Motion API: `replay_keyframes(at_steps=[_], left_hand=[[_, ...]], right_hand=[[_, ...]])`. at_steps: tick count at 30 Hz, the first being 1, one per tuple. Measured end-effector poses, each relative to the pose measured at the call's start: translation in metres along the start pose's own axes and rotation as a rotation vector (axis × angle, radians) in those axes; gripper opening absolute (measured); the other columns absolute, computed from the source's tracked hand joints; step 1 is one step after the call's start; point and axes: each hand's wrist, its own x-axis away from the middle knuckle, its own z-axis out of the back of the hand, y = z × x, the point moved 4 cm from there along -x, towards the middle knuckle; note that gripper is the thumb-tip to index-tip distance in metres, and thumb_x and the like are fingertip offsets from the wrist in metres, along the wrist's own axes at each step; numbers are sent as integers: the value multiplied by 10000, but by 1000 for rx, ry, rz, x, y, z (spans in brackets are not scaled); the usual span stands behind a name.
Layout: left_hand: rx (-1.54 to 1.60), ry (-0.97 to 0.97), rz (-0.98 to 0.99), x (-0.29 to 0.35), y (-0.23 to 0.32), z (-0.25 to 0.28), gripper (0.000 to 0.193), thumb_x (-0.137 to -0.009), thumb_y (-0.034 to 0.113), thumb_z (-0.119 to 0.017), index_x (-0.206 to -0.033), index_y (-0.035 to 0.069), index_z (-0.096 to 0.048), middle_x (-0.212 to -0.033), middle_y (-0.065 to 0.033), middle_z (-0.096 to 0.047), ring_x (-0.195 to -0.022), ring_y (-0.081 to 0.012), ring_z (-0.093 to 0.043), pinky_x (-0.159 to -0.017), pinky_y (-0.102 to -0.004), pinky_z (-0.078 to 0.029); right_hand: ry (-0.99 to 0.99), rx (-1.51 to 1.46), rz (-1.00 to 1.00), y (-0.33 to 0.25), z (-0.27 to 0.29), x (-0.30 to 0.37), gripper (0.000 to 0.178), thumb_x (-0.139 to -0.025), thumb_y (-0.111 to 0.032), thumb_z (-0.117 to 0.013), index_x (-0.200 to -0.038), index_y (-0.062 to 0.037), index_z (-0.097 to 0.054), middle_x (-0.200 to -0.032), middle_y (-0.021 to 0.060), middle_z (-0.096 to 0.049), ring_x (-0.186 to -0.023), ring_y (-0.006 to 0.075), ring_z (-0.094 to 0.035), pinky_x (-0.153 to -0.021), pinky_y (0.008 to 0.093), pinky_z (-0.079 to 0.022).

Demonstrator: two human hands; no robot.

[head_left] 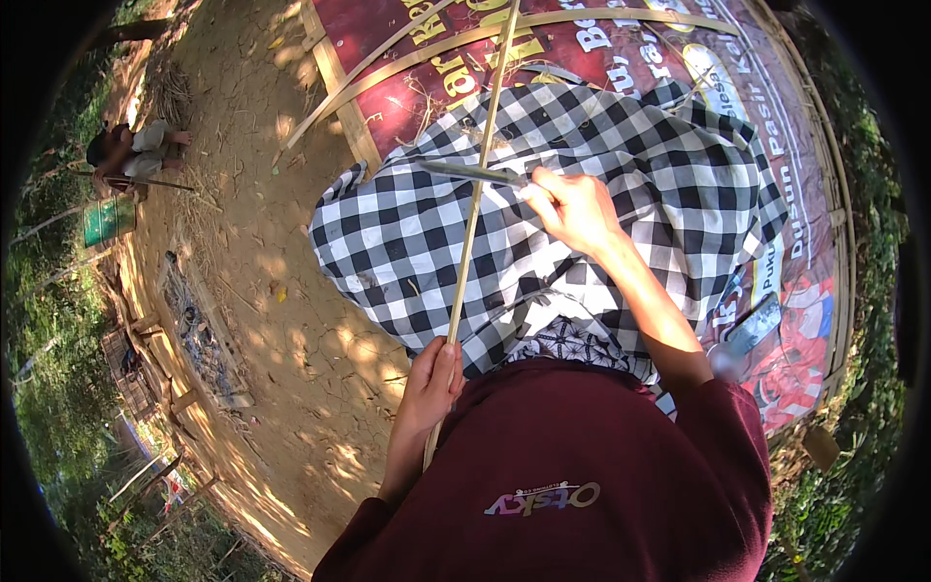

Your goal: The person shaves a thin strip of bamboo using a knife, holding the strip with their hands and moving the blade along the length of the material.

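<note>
Clearly, the person's left grip [435, 380], a bare hand, is wrapped round a long, narrow strip of pale, bamboo-like wood [467, 242]. The strip slants up across a black-and-white checked cloth [621, 145] spread over the lap and runs on to the top edge of the view. The right grip [574, 208] is closed round the handle of a knife with a dark grey metal blade [451, 170], which points left and crosses the strip above the cloth; whether its edge bites into the wood is hard to tell from this angle. Thin tan fibres [497, 142] lie on the cloth near the blade. Beyond spreads a red, printed plastic banner [383, 114], crossed by other flat, pale wooden strips [582, 15]. Left of the cloth is brown, cracked, sun-dappled earth ground [291, 257], with another person [145, 153] at its far side, near a green, rectangular panel [107, 221].
</note>
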Motion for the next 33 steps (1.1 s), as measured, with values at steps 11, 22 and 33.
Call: replay_keyframes(at_steps=[11, 22, 33], left_hand=[[-210, 19, -67, -6, 5, 1, 277, -1019, 267, -372, -871, 46, -448, -559, 29, -356, -454, -46, -315, -426, -203, -284], [94, -98, 56, 27, -6, -1, 258, -1028, 246, -333, -940, 42, -464, -566, 13, -356, -409, -53, -283, -393, -193, -262], [-6, -52, 45, 5, 13, 2, 269, -1026, 280, -323, -948, 53, -444, -545, -2, -356, -367, -55, -262, -349, -206, -236]], right_hand=[[-129, 185, 310, 1, -36, -3, 404, -841, -541, -558, -772, -144, -541, -521, 75, -552, -483, 311, -589, -431, 415, -456], [282, 69, -76, 75, 29, -76, 406, -942, -444, -470, -811, -81, -598, -550, 140, -555, -571, 370, -577, -513, 449, -432], [-228, -50, 289, -61, -33, 41, 391, -865, -492, -566, -758, -117, -546, -504, 74, -534, -433, 311, -548, -394, 410, -399]])
